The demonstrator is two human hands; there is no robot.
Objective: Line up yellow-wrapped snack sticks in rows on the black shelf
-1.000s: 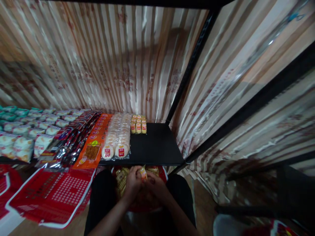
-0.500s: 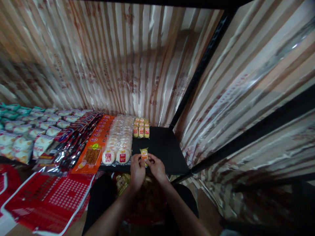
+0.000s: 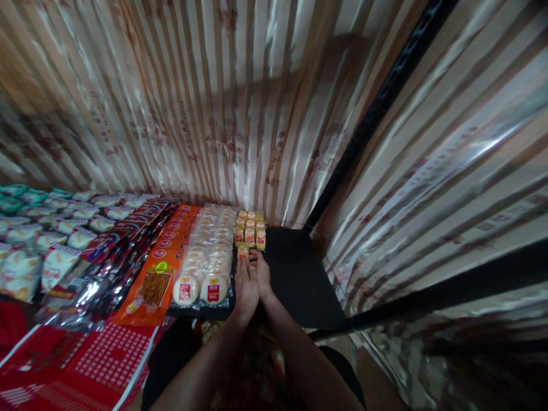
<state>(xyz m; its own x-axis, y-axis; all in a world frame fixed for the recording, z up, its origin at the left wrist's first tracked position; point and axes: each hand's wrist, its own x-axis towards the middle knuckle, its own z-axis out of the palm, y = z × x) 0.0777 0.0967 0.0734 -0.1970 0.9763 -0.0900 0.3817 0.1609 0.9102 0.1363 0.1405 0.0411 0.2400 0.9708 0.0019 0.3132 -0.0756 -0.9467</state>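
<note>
My left hand (image 3: 245, 285) and my right hand (image 3: 261, 273) reach side by side over the black shelf (image 3: 295, 274). Their fingertips pinch a small yellow snack packet (image 3: 243, 250) and set it down just in front of a cluster of several matching yellow packets (image 3: 250, 228) at the back of the shelf. Both hands are closed on the packet, palms down. To the left of my hands lie two rows of round white cakes in clear wrap (image 3: 208, 257).
Further left lie orange snack packs (image 3: 165, 262), dark foil packs (image 3: 120, 251) and white and teal bags (image 3: 38, 234). A red printed bag (image 3: 81, 365) hangs below the shelf. A striped shiny curtain (image 3: 214, 103) backs the shelf. A black frame post (image 3: 368, 120) rises at the right.
Both hands lifted the yellow packet from my lap and carried it forward across the shelf to the cluster of packets at the back. The camera moved in closer.
</note>
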